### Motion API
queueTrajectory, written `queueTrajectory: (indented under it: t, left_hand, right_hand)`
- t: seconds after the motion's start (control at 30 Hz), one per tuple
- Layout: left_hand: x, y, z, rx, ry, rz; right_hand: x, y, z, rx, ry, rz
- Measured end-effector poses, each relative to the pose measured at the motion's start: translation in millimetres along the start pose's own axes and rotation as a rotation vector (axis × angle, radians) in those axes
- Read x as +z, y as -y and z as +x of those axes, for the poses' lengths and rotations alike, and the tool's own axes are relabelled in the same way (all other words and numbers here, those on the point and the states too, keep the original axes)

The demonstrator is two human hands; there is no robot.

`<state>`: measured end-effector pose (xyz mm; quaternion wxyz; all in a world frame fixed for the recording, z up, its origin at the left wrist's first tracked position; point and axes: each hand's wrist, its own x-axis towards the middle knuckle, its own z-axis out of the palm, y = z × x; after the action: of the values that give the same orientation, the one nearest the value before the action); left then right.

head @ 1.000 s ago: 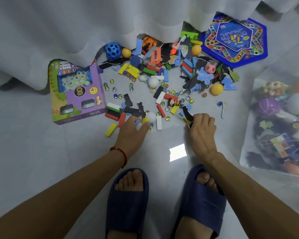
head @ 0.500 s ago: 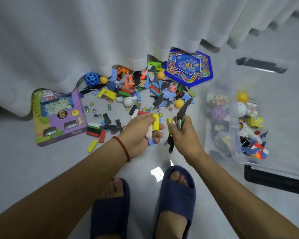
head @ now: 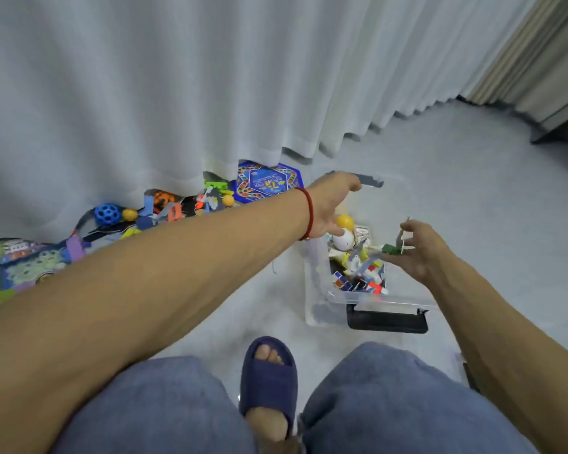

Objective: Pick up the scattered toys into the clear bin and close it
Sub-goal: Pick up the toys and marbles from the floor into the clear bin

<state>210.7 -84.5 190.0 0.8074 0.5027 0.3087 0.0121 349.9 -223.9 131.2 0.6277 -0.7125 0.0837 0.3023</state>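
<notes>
Over clear bin (head: 318,276): left hand (head: 333,204) open, nothing visibly held; right hand (head: 417,250) loosely pinching small toy pieces (head: 395,248).

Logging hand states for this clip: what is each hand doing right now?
Left hand: open above the clear bin, holding nothing visible.
Right hand: fingers spread over the bin, small toy pieces at its fingertips; grip cannot be told.

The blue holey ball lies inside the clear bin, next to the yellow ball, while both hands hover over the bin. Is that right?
Not quite. The head view shows the blue holey ball on the floor by the curtain, left of the clear bin. The yellow ball is in the bin, with the left hand and right hand over it.
</notes>
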Motion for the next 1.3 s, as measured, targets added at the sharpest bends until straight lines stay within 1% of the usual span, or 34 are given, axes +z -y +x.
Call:
queueTrajectory:
  t: [0.1,0.17,0.23,0.33,0.43,0.5,0.57,0.63,0.7,0.77,0.87,0.97,1.1,1.17,1.3]
  left_hand:
    - [-26.9,4.4,-10.9,-0.002,-0.072,0.029]
    - [-58.9,16.6,-19.4,-0.008,-0.148,0.064]
    - [-94.4,30.0,-31.9,-0.009,-0.245,0.101]
    - [-152.7,47.7,-53.6,-0.033,-0.383,0.125]
    - [-213.5,75.8,-73.6,-0.056,-0.497,0.178]
    - [-254.2,105.8,-82.2,-0.039,-0.673,0.338]
    - [-287.5,140.5,-90.5,-0.076,-0.791,0.52]
    - [-309.4,170.8,-97.4,-0.18,-0.842,0.634]
    - [-326.4,198.7,-97.5,-0.274,-0.85,0.773]
    - [-341.6,225.9,-91.4,-0.338,-0.857,0.885]
    - [-351.3,259.8,-81.9,-0.371,-0.881,0.981]
    - [-353.6,284.2,-68.3,-0.312,-0.922,0.995]
    - [-357.7,297.5,-50.2,-0.191,-1.039,0.925]
    - [-359.0,298.3,-42.7,-0.16,-1.089,0.89]
    - [-361.3,302.1,-34.1,-0.106,-1.119,0.9]
  right_hand:
    - [-3.7,1.6,1.2,-0.03,-0.025,-0.037]
    - [5.9,0.7,-6.9,-0.034,0.032,-0.117]
    - [23.1,-1.9,-18.3,-0.056,0.12,-0.19]
    - [66.1,-12.6,-36.1,-0.106,0.307,-0.276]
    - [118.8,-38.6,-47.4,-0.177,0.467,-0.476]
    - [150.6,-66.5,-46.0,-0.195,0.585,-0.627]
    - [176.3,-98.4,-39.5,-0.228,0.685,-0.832]
    - [197.9,-133.0,-27.8,-0.351,0.772,-1.109]
    - [215.5,-168.1,-14.9,-0.567,0.841,-1.397]
    - [230.5,-203.0,-6.1,-0.757,0.898,-1.55]
    - [250.5,-247.9,-2.0,-0.907,0.899,-1.591]
    - [272.2,-277.7,-1.4,-1.017,0.81,-1.591]
    - [290.4,-303.6,4.7,-1.052,0.701,-1.645]
    - [292.4,-312.6,7.6,-1.11,0.652,-1.651]
    - [294.8,-321.7,16.6,-1.132,0.668,-1.619]
